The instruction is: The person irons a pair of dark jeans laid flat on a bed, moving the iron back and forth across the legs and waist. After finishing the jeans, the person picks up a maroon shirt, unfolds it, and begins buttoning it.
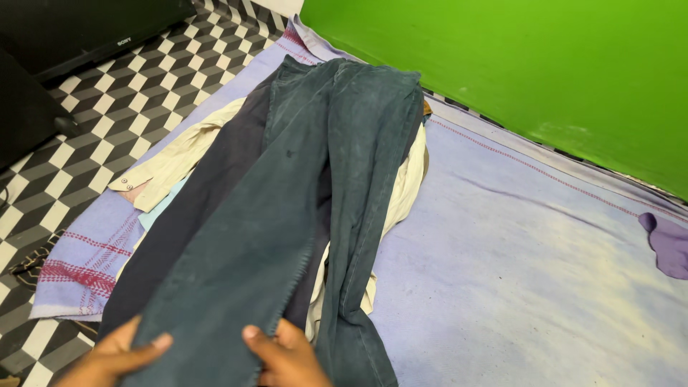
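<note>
A pair of dark teal trousers [322, 179] lies stretched out on top of a pile of clothes on a pale purple cloth [516, 258]. My left hand [115, 355] rests on the left edge of the near trouser leg, fingers spread on the fabric. Just to its right, my right hand [287, 355] presses on the hem of the same leg. Under the trousers lie a dark navy garment [215, 186] and a cream shirt [179, 161] with its sleeve sticking out to the left.
A green wall [537, 64] runs along the back right. A small purple cloth [670, 244] lies at the right edge. Black-and-white checkered floor [122, 107] is on the left, with black objects [64, 29] at the top left.
</note>
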